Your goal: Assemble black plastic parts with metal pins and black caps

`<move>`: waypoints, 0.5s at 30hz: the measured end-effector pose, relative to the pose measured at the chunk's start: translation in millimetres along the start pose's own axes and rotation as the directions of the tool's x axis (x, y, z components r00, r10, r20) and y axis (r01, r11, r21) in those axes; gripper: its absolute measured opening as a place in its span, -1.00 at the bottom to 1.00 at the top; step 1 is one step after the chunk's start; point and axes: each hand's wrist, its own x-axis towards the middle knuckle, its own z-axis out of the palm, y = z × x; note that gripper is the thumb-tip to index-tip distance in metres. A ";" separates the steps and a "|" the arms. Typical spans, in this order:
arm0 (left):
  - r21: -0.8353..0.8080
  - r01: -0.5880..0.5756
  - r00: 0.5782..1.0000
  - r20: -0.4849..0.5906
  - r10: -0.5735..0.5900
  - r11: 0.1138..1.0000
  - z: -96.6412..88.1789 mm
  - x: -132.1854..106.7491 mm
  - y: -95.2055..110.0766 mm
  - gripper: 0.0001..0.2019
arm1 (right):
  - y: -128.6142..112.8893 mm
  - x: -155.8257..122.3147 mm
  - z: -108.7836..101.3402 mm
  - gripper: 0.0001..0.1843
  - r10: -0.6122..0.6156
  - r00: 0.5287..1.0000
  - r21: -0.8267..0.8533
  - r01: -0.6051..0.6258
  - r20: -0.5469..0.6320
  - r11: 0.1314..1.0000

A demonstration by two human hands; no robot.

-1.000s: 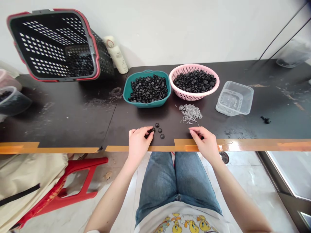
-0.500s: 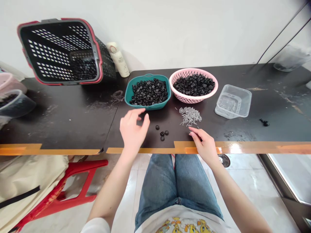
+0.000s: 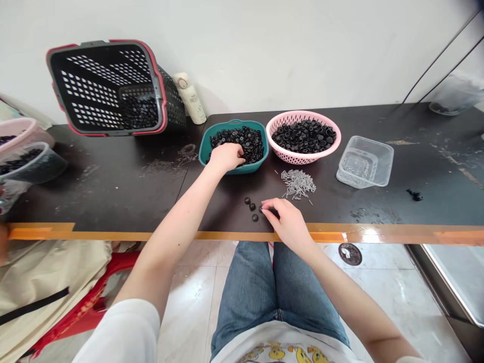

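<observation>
inside the teal basket (image 3: 201,148), the left hand (image 3: 226,157) curled among black caps (image 3: 245,138); the pink basket (image 3: 302,160) held more; the right hand (image 3: 283,222) bunched, any pinch unclear.

The left hand (image 3: 226,158) is pushed into black round pieces (image 3: 247,141) inside a teal plastic basket (image 3: 242,169). The right hand (image 3: 285,222) rests on the dark table (image 3: 113,191), and its fingers (image 3: 265,204) touch a few loose black pieces (image 3: 252,206), near a pile of thin metal screws (image 3: 297,183).

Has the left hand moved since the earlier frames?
Yes, forward: the left hand is now in the teal basket, farther from the taped table edge.
</observation>
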 end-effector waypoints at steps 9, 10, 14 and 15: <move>-0.026 0.010 1.000 0.005 -0.010 1.000 -3.0 1.6 3.7 -0.81 | -12.3 30.9 22.1 -0.89 -0.082 0.980 -0.252 0.128 0.183 0.959; -0.033 0.009 1.000 0.000 -0.009 0.999 -2.1 1.0 3.3 -0.81 | -12.5 31.5 22.4 -0.90 -0.104 0.973 -0.262 0.157 0.205 0.952; -0.048 0.000 1.000 -0.011 0.000 0.999 1.6 0.8 1.9 -0.78 | -16.9 36.8 19.0 -0.90 -0.188 0.931 -0.302 0.285 0.313 0.910; -0.048 -0.003 1.000 -0.013 0.003 0.999 2.2 1.3 1.7 -0.78 | -19.0 39.1 17.7 -0.88 -0.205 0.918 -0.313 0.317 0.341 0.895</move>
